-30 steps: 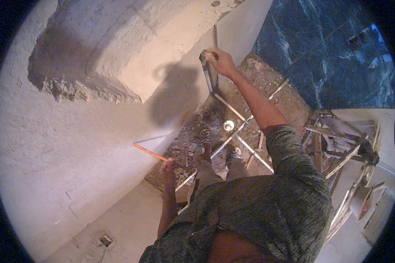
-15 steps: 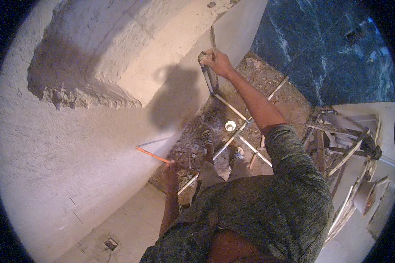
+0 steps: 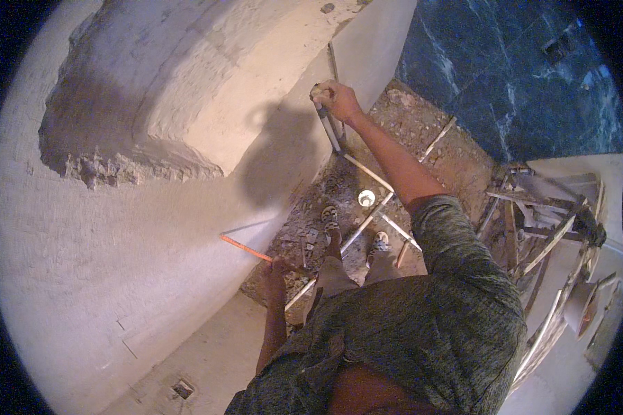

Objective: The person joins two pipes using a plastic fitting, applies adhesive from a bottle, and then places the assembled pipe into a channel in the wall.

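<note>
My left hand [image 3: 277,268] grips a thin orange rod [image 3: 246,245], whose far end is at the white plastered wall [image 3: 138,242] on my left. My right hand [image 3: 339,100] reaches up and holds a small dull object [image 3: 316,92] at the top end of an upright grey pipe [image 3: 329,128] beside the wall. That pipe meets a white pipe [image 3: 367,171] on the rubble-strewn floor, joined to further crossing white pipes. A rough chiselled recess [image 3: 97,124] is cut into the wall above, and a shadow falls beside my right hand.
A small white round opening or container [image 3: 366,198] is near my feet among the pipes. Dark blue marble-look tiles [image 3: 505,76] cover the surface at upper right. A wooden frame [image 3: 547,235] of battered slats stands at the right, with a pale tilted container [image 3: 580,308] below it.
The view has shifted slightly. My right hand has moved a little left and down in the picture, and my left hand slightly right and down. Both still hold their objects.
</note>
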Motion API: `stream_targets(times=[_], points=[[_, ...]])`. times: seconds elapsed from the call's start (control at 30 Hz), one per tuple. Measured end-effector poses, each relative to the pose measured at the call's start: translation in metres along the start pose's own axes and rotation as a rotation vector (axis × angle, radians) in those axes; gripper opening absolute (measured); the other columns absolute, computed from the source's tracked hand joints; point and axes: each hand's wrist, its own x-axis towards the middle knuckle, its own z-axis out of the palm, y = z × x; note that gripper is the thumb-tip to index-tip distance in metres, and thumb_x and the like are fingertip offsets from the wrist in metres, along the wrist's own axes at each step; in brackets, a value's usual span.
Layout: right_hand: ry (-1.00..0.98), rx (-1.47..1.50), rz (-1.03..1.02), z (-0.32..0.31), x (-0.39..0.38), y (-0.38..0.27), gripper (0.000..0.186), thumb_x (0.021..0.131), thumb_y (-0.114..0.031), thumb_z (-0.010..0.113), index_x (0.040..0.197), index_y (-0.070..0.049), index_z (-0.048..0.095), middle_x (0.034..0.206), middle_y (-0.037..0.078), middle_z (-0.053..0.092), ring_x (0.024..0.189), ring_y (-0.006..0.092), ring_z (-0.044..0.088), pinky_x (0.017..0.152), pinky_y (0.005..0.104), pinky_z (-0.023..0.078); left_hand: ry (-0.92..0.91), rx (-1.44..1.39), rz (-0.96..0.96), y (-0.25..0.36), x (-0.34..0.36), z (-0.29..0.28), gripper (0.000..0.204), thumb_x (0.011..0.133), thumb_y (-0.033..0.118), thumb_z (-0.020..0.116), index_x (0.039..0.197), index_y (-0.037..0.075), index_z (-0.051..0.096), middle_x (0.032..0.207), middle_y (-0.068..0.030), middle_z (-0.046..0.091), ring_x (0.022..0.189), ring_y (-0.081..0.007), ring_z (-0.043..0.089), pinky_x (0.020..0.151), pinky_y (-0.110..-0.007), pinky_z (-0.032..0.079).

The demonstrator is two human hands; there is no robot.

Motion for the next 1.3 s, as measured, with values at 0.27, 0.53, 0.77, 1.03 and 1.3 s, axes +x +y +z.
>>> stream_targets(times=[0.27, 0.53, 0.77, 1.03, 1.3], points=[[0.108, -0.110, -0.025, 0.015, 0.001, 0.024, 0.027, 0.087, -0.027, 0.068, 0.105, -0.006, 0.069, 0.092, 0.016, 0.071, 0.083, 0.0273, 0.069, 0.078, 0.0375, 0.054, 0.014, -0.345, -0.043, -0.001, 0.001, 0.007, 0.026, 0.100, 0.025, 0.057, 0.086, 0.004, 0.064, 0.079, -0.0026, 0.065, 0.076, -0.0133, 0.062, 0.072, -0.031, 0.050], [0.125, -0.100, -0.107, 0.008, -0.009, 0.007, 0.029, 0.086, -0.027, 0.070, 0.109, -0.009, 0.068, 0.087, 0.014, 0.071, 0.076, 0.0257, 0.068, 0.074, 0.0360, 0.054, 0.016, -0.359, 0.032, -0.033, 0.005, 0.016, 0.021, 0.098, 0.022, 0.059, 0.090, 0.003, 0.064, 0.080, -0.0030, 0.065, 0.072, -0.0143, 0.061, 0.064, -0.032, 0.049], [0.141, -0.088, 0.064, 0.006, -0.004, 0.026, 0.034, 0.083, -0.028, 0.075, 0.111, -0.011, 0.066, 0.090, 0.011, 0.071, 0.079, 0.0228, 0.067, 0.074, 0.0348, 0.053, -0.204, 0.089, 0.195, -0.052, 0.011, 0.010, 0.024, 0.095, 0.024, 0.060, 0.104, 0.002, 0.065, 0.086, -0.0100, 0.068, 0.071, -0.0248, 0.063, 0.066, -0.039, 0.051], [0.082, -0.061, 0.171, 0.012, -0.018, 0.109, 0.031, 0.085, -0.026, 0.072, 0.110, -0.009, 0.066, 0.095, 0.012, 0.071, 0.083, 0.0217, 0.067, 0.078, 0.0358, 0.053, -1.002, 0.693, 0.120, 0.003, -0.011, 0.007, 0.033, 0.095, 0.031, 0.056, 0.115, 0.008, 0.069, 0.113, -0.0220, 0.068, 0.106, -0.0405, 0.064, 0.093, -0.050, 0.050], [-0.029, -0.220, 0.310, 0.008, -0.116, 0.299, 0.032, 0.087, -0.026, 0.066, 0.111, -0.004, 0.066, 0.096, 0.021, 0.069, 0.088, 0.0345, 0.067, 0.081, 0.0449, 0.052, -0.931, 0.593, 0.243, -0.117, 0.066, 0.063, 0.026, 0.091, 0.025, 0.061, 0.107, 0.008, 0.070, 0.107, -0.0200, 0.069, 0.102, -0.0365, 0.064, 0.091, -0.046, 0.049]])
